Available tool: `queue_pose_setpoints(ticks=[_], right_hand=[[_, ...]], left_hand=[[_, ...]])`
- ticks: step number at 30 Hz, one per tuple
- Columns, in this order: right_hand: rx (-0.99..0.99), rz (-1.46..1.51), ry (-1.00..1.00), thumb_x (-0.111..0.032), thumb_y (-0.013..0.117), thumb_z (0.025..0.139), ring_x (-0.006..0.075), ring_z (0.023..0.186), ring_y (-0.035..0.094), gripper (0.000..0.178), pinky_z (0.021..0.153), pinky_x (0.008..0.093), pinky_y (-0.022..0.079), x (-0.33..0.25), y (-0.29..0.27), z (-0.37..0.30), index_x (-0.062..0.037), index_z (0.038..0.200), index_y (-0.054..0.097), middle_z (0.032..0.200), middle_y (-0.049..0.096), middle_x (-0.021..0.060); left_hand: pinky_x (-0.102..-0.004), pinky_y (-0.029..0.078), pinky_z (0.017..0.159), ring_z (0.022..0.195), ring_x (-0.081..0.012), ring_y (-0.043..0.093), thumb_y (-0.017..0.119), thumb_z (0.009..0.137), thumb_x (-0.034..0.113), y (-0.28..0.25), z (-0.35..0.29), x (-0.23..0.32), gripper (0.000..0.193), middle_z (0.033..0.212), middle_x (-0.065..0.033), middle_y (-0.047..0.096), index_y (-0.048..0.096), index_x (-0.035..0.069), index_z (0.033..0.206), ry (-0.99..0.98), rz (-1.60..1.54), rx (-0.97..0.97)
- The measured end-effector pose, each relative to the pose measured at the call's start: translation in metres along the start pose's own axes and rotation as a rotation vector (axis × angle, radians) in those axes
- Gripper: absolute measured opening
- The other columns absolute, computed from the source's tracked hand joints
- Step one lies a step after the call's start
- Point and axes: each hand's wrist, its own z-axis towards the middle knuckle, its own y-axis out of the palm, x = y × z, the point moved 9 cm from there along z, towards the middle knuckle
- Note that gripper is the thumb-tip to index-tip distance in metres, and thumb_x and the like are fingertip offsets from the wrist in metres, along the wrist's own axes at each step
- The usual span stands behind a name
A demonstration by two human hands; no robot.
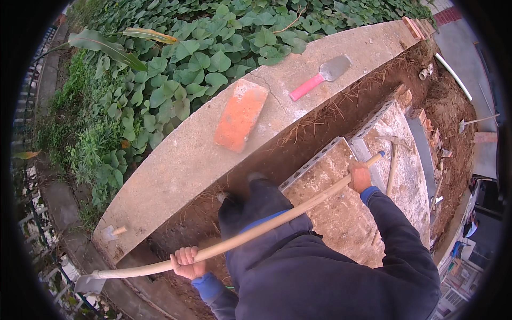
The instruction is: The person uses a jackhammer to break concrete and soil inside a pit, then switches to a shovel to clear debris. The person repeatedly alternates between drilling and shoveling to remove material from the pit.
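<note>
A long-handled hoe [277, 220] slants across my body, its pale wooden shaft running from lower left to upper right. My left hand [188, 261] is wrapped round the shaft near the grey metal head, which hangs at the far left beyond the ledge. Higher up, close to the shaft's blue-tipped end, my right hand [360, 176] grips it. Below it lies a dirt-stained, hollow-core slab [333, 213]. My legs stand in a narrow earth trench [266, 160] between that slab and a concrete ledge [176, 165].
On the ledge lie an orange brick [241, 116], a trowel with a pink handle [308, 87] and a small scraper-like tool [113, 232]. A pick [393, 162] rests on a second slab [397, 133]. Leafy plants [197, 58] border the ledge. A white pipe [453, 76] lies right.
</note>
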Motion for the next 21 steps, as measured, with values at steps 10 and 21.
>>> queue_pose_setpoints(ticks=[10,21], right_hand=[[0.209,-0.123,-0.286,-0.006,0.065,0.066,0.0416,0.086,0.055,0.013,0.082,0.0498,0.042,0.0,-0.074,0.045,-0.0046,0.075,0.057,0.085,0.057,0.0188],[-0.108,-0.465,-0.24,-0.022,0.075,0.069,0.0408,0.085,0.064,0.02,0.081,0.0491,0.05,-0.023,-0.138,0.044,-0.0057,0.072,0.065,0.086,0.067,0.0211]], left_hand=[[-0.0372,0.036,0.059,0.051,-0.0154,0.037,0.061,0.094,0.029,-0.129,-0.017,-0.059,0.041,0.055,0.0039,0.035,0.035,0.021,0.063,-0.094,-0.35,0.733],[-0.0405,0.04,0.056,0.052,-0.0196,0.041,0.069,0.091,0.025,-0.229,-0.016,-0.095,0.034,0.058,0.0008,0.037,0.041,0.02,0.071,-0.232,-0.415,0.993]])
